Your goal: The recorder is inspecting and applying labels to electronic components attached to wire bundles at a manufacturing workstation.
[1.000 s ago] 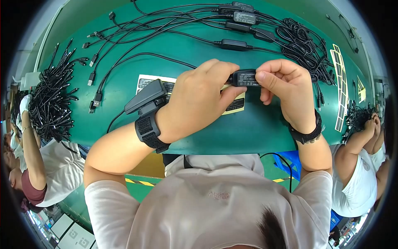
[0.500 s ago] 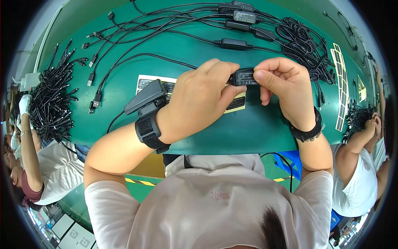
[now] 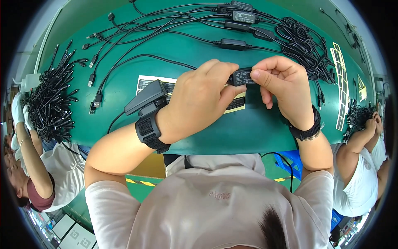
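Pinching a small black inline box [image 3: 241,77] just above the centre of the frame, left hand [image 3: 199,99] closed over its left end, right hand [image 3: 282,85] gripping its right end between thumb and forefinger. Held above the green table [image 3: 248,133], clear of the surface. Directly below, partly hidden by the left hand, a sheet of black labels [image 3: 235,104] on pale backing. Running out from the box to the left, likely its own thin black cable [image 3: 141,58], ending in a plug at the left of the frame. Across the top, more boxed cables [image 3: 232,43] laid in a row; at upper right a tangled bundle of leads [image 3: 300,41]; at far left a heap of plugs [image 3: 49,103]. Strapped on the left wrist, a black device [image 3: 146,101].

Risky spots here: a label going on crooked if the thumbs slide. Could also snag the trailing cable on the neighbours and drag them out of line. Fingers covering most of the box face, so hard to judge alignment. Could knock the label sheet with the left wrist and shift it.
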`<move>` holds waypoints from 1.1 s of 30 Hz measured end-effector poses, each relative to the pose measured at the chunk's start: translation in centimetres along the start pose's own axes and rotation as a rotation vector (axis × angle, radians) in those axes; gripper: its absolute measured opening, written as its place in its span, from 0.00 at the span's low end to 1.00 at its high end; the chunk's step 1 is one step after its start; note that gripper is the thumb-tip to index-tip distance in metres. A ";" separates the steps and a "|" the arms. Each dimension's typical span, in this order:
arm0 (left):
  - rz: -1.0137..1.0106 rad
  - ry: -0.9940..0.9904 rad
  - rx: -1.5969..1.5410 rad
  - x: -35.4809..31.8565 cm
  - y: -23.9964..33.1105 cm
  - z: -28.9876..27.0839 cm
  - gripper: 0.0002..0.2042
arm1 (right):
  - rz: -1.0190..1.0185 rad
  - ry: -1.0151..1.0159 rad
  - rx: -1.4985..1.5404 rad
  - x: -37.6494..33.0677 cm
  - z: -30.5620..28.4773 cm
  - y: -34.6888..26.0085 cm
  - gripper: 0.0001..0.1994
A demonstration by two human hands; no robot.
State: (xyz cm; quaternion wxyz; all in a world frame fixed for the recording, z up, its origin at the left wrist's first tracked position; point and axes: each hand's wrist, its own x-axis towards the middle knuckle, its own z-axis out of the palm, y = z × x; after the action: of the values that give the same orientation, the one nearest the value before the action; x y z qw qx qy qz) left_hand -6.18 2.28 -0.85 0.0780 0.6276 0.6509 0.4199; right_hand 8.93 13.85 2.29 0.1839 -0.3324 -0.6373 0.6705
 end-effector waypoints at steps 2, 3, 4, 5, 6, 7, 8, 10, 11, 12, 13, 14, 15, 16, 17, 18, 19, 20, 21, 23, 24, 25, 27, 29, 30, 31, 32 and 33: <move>0.006 0.004 0.004 0.0 0.0 0.0 0.16 | -0.002 0.003 -0.007 0.0 0.1 0.0 0.05; 0.011 0.008 0.007 0.0 -0.1 0.0 0.16 | -0.004 0.006 -0.014 -0.1 0.1 0.0 0.05; 0.012 0.008 0.008 0.0 -0.2 0.1 0.16 | -0.005 0.007 -0.014 -0.1 0.1 0.0 0.05; 0.066 0.034 0.011 0.0 -0.5 0.2 0.15 | -0.015 0.011 -0.022 -0.1 0.2 0.0 0.04; 0.121 0.060 0.014 0.0 -0.6 0.2 0.15 | -0.025 0.015 -0.029 0.0 0.2 0.0 0.04; 0.122 0.059 0.014 0.0 -0.5 0.2 0.15 | -0.025 0.016 -0.029 0.0 0.3 0.0 0.04; 0.065 0.034 0.006 0.0 -0.3 0.0 0.15 | -0.028 0.026 -0.041 0.0 0.3 0.0 0.04; 0.009 0.009 -0.003 0.0 -0.1 0.0 0.16 | -0.032 0.038 -0.054 -0.1 0.3 0.1 0.04; 0.011 0.011 -0.003 0.0 -0.1 0.0 0.16 | -0.046 0.042 -0.055 -0.1 0.3 0.2 0.04; 0.012 0.013 -0.003 0.1 0.0 0.0 0.16 | -0.061 0.047 -0.056 -0.1 0.3 0.2 0.04; 0.012 0.012 -0.002 0.1 0.0 -0.1 0.16 | -0.061 0.047 -0.055 -0.2 0.3 0.2 0.04; 0.003 0.003 0.000 0.1 0.1 -0.1 0.16 | -0.067 0.057 -0.086 -0.2 0.3 0.1 0.04; -0.006 -0.005 0.002 0.1 0.1 -0.2 0.16 | -0.074 0.069 -0.117 -0.2 0.4 0.1 0.04; -0.004 -0.006 0.001 0.1 0.0 -0.1 0.16 | -0.074 0.070 -0.117 -0.2 0.4 0.1 0.04; 0.055 0.025 0.001 0.1 -0.2 0.0 0.15 | -0.089 0.077 -0.130 -0.3 0.5 0.1 0.04; 0.115 0.055 0.001 0.2 -0.4 0.1 0.14 | -0.103 0.084 -0.143 -0.3 0.5 0.0 0.04; 0.117 0.054 0.000 0.2 -0.4 0.1 0.14 | -0.104 0.086 -0.143 -0.4 0.6 0.1 0.04; 0.116 0.051 0.000 0.2 -0.4 0.1 0.14 | -0.156 0.095 -0.177 -0.4 0.7 0.2 0.04; 0.116 0.048 0.001 0.2 -0.4 0.1 0.14 | -0.207 0.105 -0.211 -0.4 0.8 0.3 0.04; 0.120 0.055 -0.012 0.2 -0.5 0.2 0.14 | -0.214 0.110 -0.224 -0.5 0.9 0.2 0.05; 0.124 0.063 -0.026 0.2 -0.5 0.2 0.13 | -0.220 0.115 -0.238 -0.5 0.9 0.2 0.05; 0.126 0.062 -0.026 0.2 -0.5 0.2 0.13 | -0.220 0.117 -0.237 -0.6 0.9 0.2 0.05; 0.132 0.069 -0.029 0.3 -0.5 0.3 0.13 | -0.257 0.123 -0.269 -0.5 0.8 0.3 0.05; 0.129 0.069 -0.037 0.3 -0.4 0.3 0.13 | -0.311 0.124 -0.292 -0.4 0.7 0.7 0.04; 0.124 0.070 -0.045 0.3 -0.4 0.3 0.13 | -0.365 0.124 -0.315 -0.4 0.6 0.8 0.04; 0.125 0.069 -0.045 0.3 -0.4 0.3 0.13 | -0.365 0.125 -0.314 -0.4 0.6 0.8 0.04; 0.126 0.066 -0.033 0.3 -0.4 0.2 0.13 | -0.346 0.120 -0.303 -0.4 0.6 0.8 0.04; 0.127 0.063 -0.021 0.3 -0.4 0.2 0.13 | -0.328 0.116 -0.293 -0.5 0.6 0.7 0.04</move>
State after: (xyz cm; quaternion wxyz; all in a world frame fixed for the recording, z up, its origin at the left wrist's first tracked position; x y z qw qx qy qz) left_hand -6.41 2.70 -1.04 0.0373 0.6534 0.6074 0.4504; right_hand 8.98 13.02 1.69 0.2763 -0.2855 -0.7617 0.5118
